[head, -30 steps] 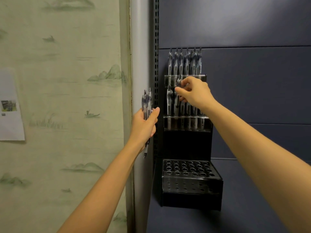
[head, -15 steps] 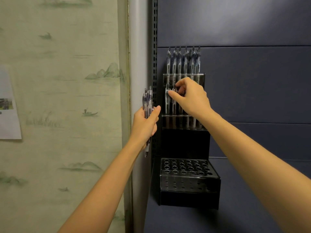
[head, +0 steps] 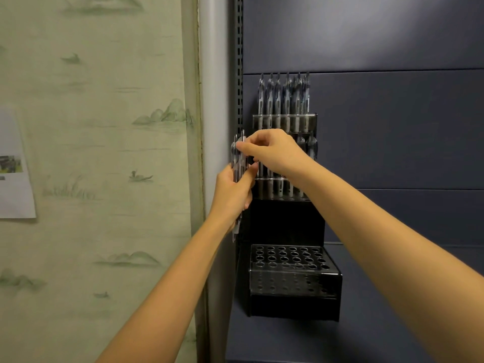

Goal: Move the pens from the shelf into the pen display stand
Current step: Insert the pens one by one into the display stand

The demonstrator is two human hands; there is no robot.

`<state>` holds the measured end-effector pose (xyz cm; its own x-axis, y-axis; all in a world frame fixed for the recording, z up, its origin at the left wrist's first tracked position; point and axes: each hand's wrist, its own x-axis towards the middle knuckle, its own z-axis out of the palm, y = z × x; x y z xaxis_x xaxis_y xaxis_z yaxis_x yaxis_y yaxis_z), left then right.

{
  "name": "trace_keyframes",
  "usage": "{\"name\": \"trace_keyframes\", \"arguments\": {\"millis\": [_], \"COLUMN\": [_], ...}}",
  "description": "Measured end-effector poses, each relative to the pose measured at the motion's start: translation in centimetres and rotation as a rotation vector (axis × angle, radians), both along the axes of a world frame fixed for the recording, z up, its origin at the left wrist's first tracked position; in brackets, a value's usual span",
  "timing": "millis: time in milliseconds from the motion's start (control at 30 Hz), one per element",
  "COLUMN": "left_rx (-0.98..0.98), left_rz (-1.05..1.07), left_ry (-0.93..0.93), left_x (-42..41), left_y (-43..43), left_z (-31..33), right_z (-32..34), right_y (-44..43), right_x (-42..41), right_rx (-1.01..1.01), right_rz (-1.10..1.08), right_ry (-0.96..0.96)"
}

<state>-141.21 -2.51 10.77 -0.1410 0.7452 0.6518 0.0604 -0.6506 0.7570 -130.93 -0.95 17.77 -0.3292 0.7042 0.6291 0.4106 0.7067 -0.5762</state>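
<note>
Left hand (head: 232,196) grips a pen bundle (head: 238,163); right hand (head: 275,151) pinches its top, blocking the stand (head: 293,284) middle row; papered wall (head: 91,153) alongside.

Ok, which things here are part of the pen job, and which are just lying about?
Job: bundle of pens gripped by left hand, its top pinched by right hand; pen display stand; racked pens.
Lying about: paper sheet on the wall; slotted upright.

— What's on the left?
— Pale green wallpaper (head: 91,142) printed with hills and small boats. A paper (head: 14,195) with a small photo hangs on it at the edge.
— And right of that?
— A grey post (head: 212,95), a slotted rail (head: 239,61) beside it, then dark blue panels (head: 392,132).
</note>
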Motion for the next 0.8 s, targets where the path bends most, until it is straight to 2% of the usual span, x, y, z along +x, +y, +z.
{"name": "trace_keyframes", "arguments": {"millis": [267,400,533,667,800], "left_rx": [0.003,-0.032,-0.043,-0.030,-0.016], "left_rz": [-0.042,-0.053,-0.010,-0.009,-0.020], "left_ry": [-0.035,-0.061,-0.058,-0.068,-0.055], "left_x": [-0.1,-0.3,-0.9,-1.0,-0.7], "left_y": [-0.2,-0.2,0.1,0.2,0.2], "left_z": [0.3,0.1,-0.5,-0.3,-0.1], "right_z": [0.0,1.3,3.2,3.2,2.3], "right_y": [-0.2,-0.6,-0.3,0.9,1.8], "right_x": [0.3,1.2,3.4,5.0,5.5], "right_rx": [-0.072,-0.067,0.056,0.217,0.275], "right_rz": [0.117,0.128,0.014,-0.172,-0.220], "right_ry": [0.184,0.342,0.440,0.366,0.366]}}
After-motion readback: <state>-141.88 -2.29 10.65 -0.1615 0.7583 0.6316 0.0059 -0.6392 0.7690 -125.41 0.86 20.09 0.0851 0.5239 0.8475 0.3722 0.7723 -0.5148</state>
